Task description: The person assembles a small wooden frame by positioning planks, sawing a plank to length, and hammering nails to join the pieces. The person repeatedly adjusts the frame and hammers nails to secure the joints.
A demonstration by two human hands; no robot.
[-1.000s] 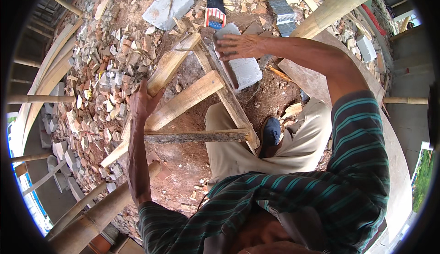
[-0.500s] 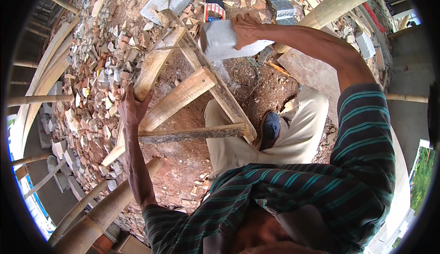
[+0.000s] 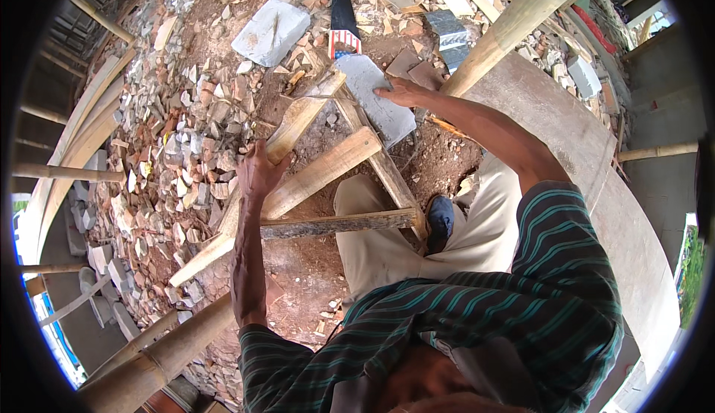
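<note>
My left hand [image 3: 261, 171] is closed around a slanting board of a wooden frame [image 3: 320, 171], a triangular piece of nailed boards with crossbars. One crossbar runs out toward my trousered leg. A grey concrete block [image 3: 376, 100] lies with its broad face up against the frame's right-hand board. At the block's right edge is my right hand [image 3: 402, 93], gripping it with some fingers on the top face; the rest of the grip is partly hidden. Just beyond the block lies a handsaw [image 3: 342, 14] with a black blade, its patterned handle toward me.
A pale block [image 3: 271, 32] lies on rubble [image 3: 179, 167] at the far left. A dark grey block [image 3: 448, 37] stands beside a slanting bamboo pole [image 3: 514, 29]. Another bamboo pole [image 3: 164, 357] crosses the lower left. A large flat sheet [image 3: 544, 115] covers ground at right.
The grey block has turned from tilted to lying broad face up, its long side now pointing toward me. My right hand shifted to its right edge. My left hand and the frame appear farther right.
</note>
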